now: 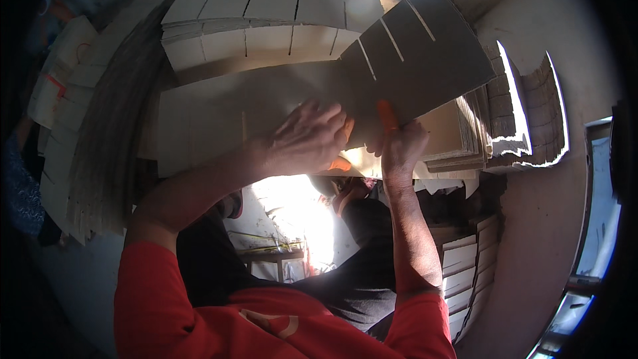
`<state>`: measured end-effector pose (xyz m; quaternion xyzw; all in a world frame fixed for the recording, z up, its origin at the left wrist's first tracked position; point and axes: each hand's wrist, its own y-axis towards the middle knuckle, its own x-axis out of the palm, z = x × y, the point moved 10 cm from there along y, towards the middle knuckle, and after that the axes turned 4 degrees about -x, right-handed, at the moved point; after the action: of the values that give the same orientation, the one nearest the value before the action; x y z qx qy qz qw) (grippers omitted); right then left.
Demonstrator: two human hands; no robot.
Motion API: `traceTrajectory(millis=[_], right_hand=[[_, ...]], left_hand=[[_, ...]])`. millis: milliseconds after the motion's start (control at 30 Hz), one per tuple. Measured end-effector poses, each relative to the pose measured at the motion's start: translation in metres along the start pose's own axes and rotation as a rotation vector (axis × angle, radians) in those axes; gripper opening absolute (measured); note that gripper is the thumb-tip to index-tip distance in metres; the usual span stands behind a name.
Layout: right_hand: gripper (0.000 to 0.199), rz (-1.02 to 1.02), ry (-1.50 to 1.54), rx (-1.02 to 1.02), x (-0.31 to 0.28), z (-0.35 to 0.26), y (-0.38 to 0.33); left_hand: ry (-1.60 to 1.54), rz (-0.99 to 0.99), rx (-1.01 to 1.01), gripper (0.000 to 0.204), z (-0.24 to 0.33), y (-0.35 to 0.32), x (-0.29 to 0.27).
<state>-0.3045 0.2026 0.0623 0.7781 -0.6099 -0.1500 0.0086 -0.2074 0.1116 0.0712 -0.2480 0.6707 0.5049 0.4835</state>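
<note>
A dark-looking cardboard sheet (435, 46) with several narrow slots tilts up to the right. My right hand (403, 146) grips its lower edge, the thumb in an orange finger cover (387, 114) pressed on its face. My left hand (306, 136) is just left of it, over a long, shaded cardboard sheet (212, 103). Its fingers are curled and a little blurred, with orange covers on the thumb and a finger. Whatever lies between those fingertips is hidden.
Stacks of slotted cardboard (266, 6) stand at the back. A thick pile (116, 113) leans on the left. More cardboard pieces (508, 103) stand by the wall on the right, and another stack (465, 272) sits low beside my right arm. A small stool (276, 256) is below.
</note>
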Motion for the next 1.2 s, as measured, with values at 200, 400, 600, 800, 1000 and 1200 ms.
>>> traceTrajectory(millis=[200, 400, 600, 800, 1000, 1200], right_hand=[[0.019, -0.026, 0.066, 0.055, 0.01, 0.004, 0.0], [0.023, -0.062, 0.094, 0.088, 0.017, 0.016, -0.002], [0.019, -0.088, -0.006, 0.067, 0.017, 0.01, -0.003], [0.017, -0.099, 0.053, 0.079, 0.019, 0.004, -0.009], [0.016, -0.053, 0.047, 0.082, 0.012, 0.005, -0.007], [0.018, -0.044, 0.097, 0.074, 0.01, 0.0, -0.004]], left_hand=[[0.271, 0.332, -0.291, 0.042, -0.138, 0.041, -0.019], [0.674, -0.207, -0.343, 0.047, -0.192, 0.053, 0.055], [0.406, -0.039, -0.289, 0.035, -0.179, 0.051, 0.038], [0.529, 0.262, -0.149, 0.017, -0.162, 0.05, 0.01], [0.493, 0.148, -0.203, 0.033, -0.154, 0.051, 0.021], [0.549, 0.288, -0.157, 0.032, -0.148, 0.041, 0.004]])
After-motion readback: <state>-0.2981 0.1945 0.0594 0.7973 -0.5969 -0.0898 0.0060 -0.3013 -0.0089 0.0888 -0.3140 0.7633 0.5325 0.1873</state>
